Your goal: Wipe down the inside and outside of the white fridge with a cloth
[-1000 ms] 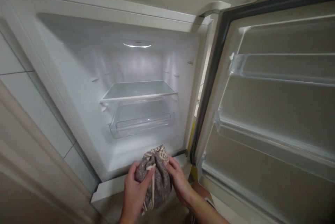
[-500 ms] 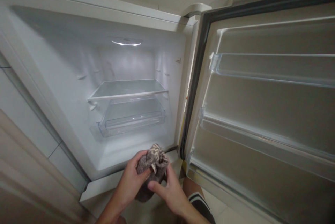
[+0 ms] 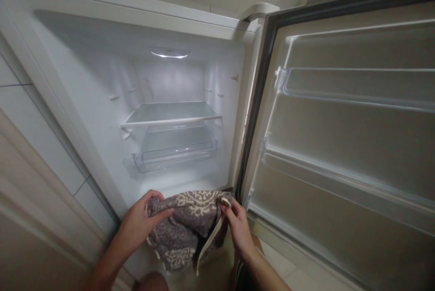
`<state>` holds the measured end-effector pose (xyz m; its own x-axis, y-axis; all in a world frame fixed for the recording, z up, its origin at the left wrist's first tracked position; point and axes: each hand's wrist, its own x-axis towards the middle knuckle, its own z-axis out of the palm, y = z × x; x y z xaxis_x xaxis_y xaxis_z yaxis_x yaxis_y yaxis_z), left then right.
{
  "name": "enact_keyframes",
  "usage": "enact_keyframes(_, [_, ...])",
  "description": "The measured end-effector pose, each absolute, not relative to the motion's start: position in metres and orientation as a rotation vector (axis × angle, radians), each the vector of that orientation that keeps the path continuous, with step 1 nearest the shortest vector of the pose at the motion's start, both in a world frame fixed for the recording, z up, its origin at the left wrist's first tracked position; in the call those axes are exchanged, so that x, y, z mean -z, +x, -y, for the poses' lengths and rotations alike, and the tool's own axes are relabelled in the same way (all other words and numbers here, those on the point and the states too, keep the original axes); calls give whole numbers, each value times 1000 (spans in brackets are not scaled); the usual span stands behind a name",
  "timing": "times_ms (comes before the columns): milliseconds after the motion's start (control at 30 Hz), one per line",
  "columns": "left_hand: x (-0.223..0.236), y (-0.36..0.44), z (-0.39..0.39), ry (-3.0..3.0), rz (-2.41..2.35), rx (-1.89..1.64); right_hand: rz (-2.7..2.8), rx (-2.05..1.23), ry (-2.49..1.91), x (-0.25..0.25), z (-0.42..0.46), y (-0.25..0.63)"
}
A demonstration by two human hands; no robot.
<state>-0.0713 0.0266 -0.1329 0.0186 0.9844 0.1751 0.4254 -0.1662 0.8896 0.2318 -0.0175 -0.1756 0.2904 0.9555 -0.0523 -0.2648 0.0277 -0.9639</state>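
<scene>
A grey-brown cloth [image 3: 183, 225] with a cream ornamental pattern hangs spread between my hands, in front of the fridge's lower opening. My left hand [image 3: 144, 216] pinches its left end between thumb and fingers. At the right end, my right hand [image 3: 236, 220] grips a bunched corner near a pale hem. The cloth's lower part droops in loose folds. Behind it stands the open fridge [image 3: 149, 186], its inside lit by a lamp [image 3: 169, 54] at the top.
Inside the fridge are a glass shelf [image 3: 173, 112] and, below it, a clear drawer [image 3: 176, 152]. The open door [image 3: 340, 137] with clear racks [image 3: 356, 84] stands to the right. A tiled wall [image 3: 50, 132] runs along the left. My legs are below.
The cloth was bunched up between my hands and is now opened out sideways. My left hand has moved left and my right hand slightly right. The view has shifted a little.
</scene>
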Motion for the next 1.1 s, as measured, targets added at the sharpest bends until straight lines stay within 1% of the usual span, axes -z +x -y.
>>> enact_keyframes(100, [130, -86, -22, 1512, -1427, -1037, 638, -1220, -1036, 171, 13, 228])
enact_keyframes(267, [124, -88, -5, 1181, -1151, -981, 436, -1410, -983, 167, 5, 218])
enact_keyframes(367, [124, -90, -1, 1122, -1187, -968, 438, -1490, -994, 165, 0, 217])
enact_keyframes(500, [122, -95, 1, 1044, -1163, -1040, 507, -1428, -1072, 164, -9, 219])
enact_keyframes(600, [122, -99, 2, 883, -1083, -1098, 692, -1335, -1068, 163, -14, 221])
enact_keyframes(700, [126, -106, 1, 864, -1088, -1151, 855, -1243, -1099, 160, -14, 224])
enact_keyframes(767, [131, -113, 1, 860, -1104, -1152, 904, -1241, -1140, 158, -14, 228])
enact_keyframes(933, [137, -126, 8, 773, -1096, -1008, 917, -1460, -1165, 153, -19, 238])
enact_keyframes(1100, [136, -122, 10, 638, -1148, -1074, 710, -1645, -1219, 143, -30, 235])
